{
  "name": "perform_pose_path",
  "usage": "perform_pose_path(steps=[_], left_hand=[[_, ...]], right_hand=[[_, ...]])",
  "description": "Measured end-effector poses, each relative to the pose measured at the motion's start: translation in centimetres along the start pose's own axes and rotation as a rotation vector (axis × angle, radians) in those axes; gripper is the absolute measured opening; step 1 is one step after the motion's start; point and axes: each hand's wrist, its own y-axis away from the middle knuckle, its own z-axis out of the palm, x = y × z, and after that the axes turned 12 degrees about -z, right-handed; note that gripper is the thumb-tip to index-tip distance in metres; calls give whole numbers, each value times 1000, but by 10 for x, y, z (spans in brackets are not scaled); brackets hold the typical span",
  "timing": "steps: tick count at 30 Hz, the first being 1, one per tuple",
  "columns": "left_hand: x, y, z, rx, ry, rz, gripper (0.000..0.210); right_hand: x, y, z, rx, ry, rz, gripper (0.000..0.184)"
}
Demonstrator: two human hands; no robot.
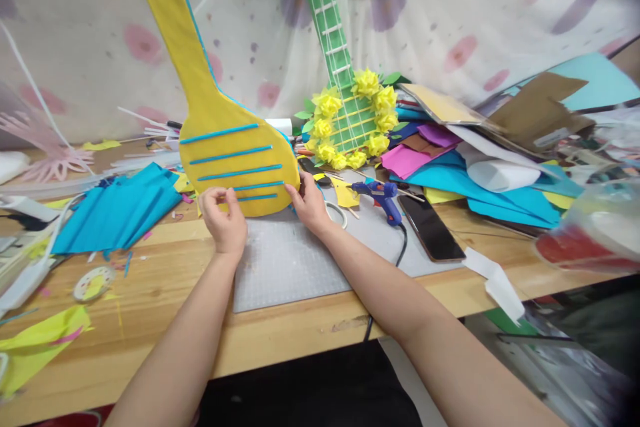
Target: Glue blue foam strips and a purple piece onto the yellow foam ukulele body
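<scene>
A yellow guitar-shaped cutout (225,117), edged in blue, leans upright with its neck running out at the top left. Several thin blue strips (240,172) cross its body. My left hand (223,223) is closed at the body's lower left, fingers curled against it and covering the left ends of the lower strips. At the lower right edge my right hand (311,203) pinches the cutout, thumb in front near a strip's end, other fingers partly hidden behind. A grey cutting mat (285,267) lies beneath.
Behind stands a green guitar (345,93) with yellow paper flowers. A blue glue gun (381,195), a roll of tape (336,215) and a phone (431,227) lie to the right. Crumpled blue paper (123,207) sits left; stacked coloured sheets (450,173) fill the back right.
</scene>
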Motion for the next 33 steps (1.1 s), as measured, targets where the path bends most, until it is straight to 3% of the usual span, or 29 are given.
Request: perform_pose_path(steps=[4,7,12,17,20,22,25,29,33], left_hand=[[-1,-7,-2,-7,320,-246,16],[-1,-17,-7,1,410,-391,17],[-11,-41,-30,130,438,-415,22],[-28,-56,-47,373,281,-442,32],[-31,-53,-43,213,383,-497,17],[-30,-47,-39,25,423,-467,28],[-28,-38,-35,-172,226,-404,50],[-28,-30,-37,-203,-142,-335,97],[-29,-26,-38,-199,-229,-288,104]], right_hand=[[2,0,1,-1,-26,17,38],[4,0,2,7,-32,37,37],[8,-2,2,23,-152,82,39],[10,-3,2,-74,-397,179,40],[11,-3,3,-92,-431,190,40],[11,-3,4,-86,-406,214,41],[12,-3,4,-78,-368,254,43],[14,-3,2,-87,-342,246,41],[16,-2,1,-82,-228,140,40]])
